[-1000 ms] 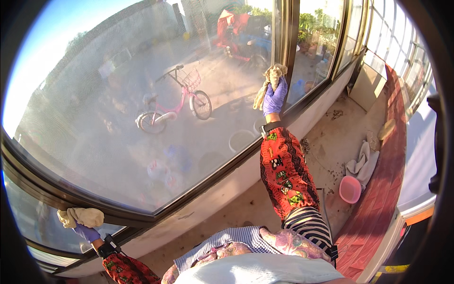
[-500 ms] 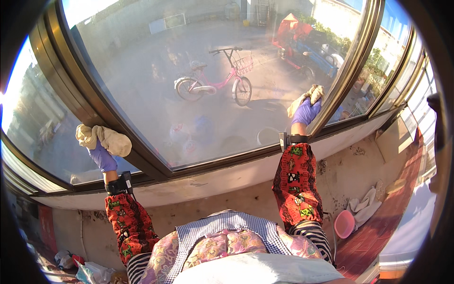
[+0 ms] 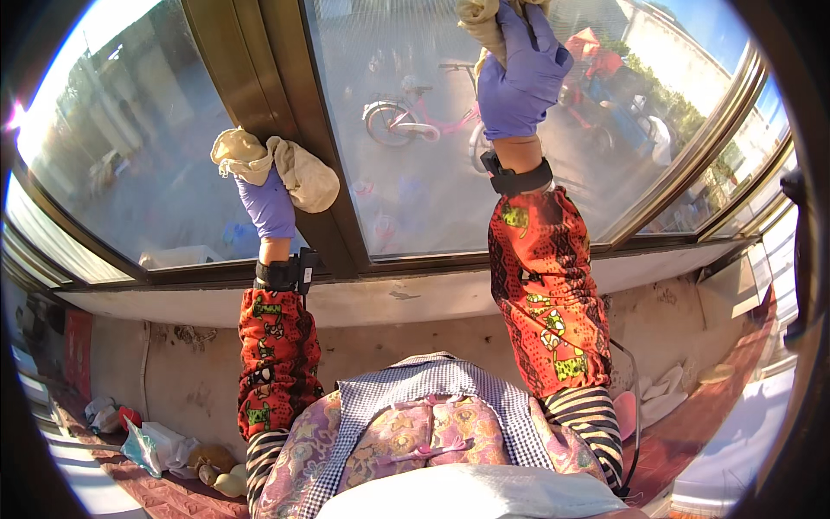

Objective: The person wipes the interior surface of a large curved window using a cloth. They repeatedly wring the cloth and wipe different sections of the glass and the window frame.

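Observation:
My left hand (image 3: pixel 266 204), in a purple glove, grips a crumpled beige cloth (image 3: pixel 285 164) and presses it against the brown window frame (image 3: pixel 259 78) between two panes. High on the right-hand window pane (image 3: pixel 415 190), my right hand (image 3: pixel 521 73), also gloved in purple, holds a second beige cloth (image 3: pixel 484 19) flat against the glass. Both forearms wear red patterned sleeves and black wrist bands.
A dusty concrete sill (image 3: pixel 398 298) runs below the window. Bags and litter (image 3: pixel 156 445) lie on the floor at the lower left. A pink bowl (image 3: pixel 624 413) and white rags (image 3: pixel 670 389) sit at the lower right. Outside, a pink bicycle (image 3: pixel 415 121) shows through the glass.
The view has swung left and closer to the window. My right hand with its cloth has risen higher on the pane; my left hand now holds its cloth on the frame.

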Tool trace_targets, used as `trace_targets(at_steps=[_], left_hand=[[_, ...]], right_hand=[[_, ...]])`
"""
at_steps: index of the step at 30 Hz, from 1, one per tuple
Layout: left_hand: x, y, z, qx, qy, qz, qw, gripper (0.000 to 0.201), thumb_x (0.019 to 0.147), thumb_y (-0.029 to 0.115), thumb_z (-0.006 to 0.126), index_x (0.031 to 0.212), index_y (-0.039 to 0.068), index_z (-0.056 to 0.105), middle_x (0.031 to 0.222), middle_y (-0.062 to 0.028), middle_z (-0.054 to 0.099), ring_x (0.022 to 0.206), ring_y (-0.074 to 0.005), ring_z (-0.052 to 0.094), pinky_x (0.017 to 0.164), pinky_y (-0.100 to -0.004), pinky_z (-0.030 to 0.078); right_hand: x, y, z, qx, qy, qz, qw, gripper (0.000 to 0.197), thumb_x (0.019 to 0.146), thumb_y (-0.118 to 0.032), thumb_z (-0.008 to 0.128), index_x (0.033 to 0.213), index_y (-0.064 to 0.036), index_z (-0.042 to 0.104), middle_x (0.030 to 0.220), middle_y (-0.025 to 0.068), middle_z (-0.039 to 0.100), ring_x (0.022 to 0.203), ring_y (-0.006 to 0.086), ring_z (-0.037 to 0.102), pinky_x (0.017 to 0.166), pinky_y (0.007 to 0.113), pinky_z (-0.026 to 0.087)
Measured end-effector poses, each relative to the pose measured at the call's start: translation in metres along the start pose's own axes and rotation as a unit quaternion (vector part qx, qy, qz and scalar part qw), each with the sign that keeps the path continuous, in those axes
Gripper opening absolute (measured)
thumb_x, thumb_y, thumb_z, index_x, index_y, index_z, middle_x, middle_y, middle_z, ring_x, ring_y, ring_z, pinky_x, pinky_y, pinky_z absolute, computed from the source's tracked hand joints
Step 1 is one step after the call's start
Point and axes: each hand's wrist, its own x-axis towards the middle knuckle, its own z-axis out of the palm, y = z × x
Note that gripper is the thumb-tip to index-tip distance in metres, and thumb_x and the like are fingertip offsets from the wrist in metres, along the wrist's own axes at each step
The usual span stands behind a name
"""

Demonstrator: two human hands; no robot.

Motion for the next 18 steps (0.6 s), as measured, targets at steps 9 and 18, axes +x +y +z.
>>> trace_targets(at_steps=[9, 18], left_hand=[[-0.005, 0.0, 0.004, 0.029, -0.034, 0.018, 0.999, 0.037, 0.103, 0.01, 0.053, 0.138, 0.005, 0.046, 0.131, -0.0063, 0.056, 0.118, -0.0207, 0.058, 0.106, -0.0365, 0.047], [-0.001, -0.009, -0.004, -0.157, -0.017, -0.065, 0.985, 0.037, 0.103, 0.011, 0.054, 0.139, 0.006, 0.047, 0.133, -0.0069, 0.056, 0.12, -0.0212, 0.057, 0.108, -0.0377, 0.047]], right_hand=[[-0.118, -0.097, 0.04, 0.016, -0.1, -0.117, 0.988, 0.036, 0.077, -0.022, 0.068, 0.111, -0.0333, 0.072, 0.129, -0.0069, 0.059, 0.104, 0.0213, 0.053, 0.082, 0.039, 0.042], [-0.278, -0.071, -0.023, 0.111, -0.295, -0.124, 0.941, 0.041, 0.074, -0.017, 0.071, 0.112, -0.0335, 0.07, 0.121, -0.0075, 0.057, 0.104, 0.0182, 0.056, 0.083, 0.038, 0.047]])
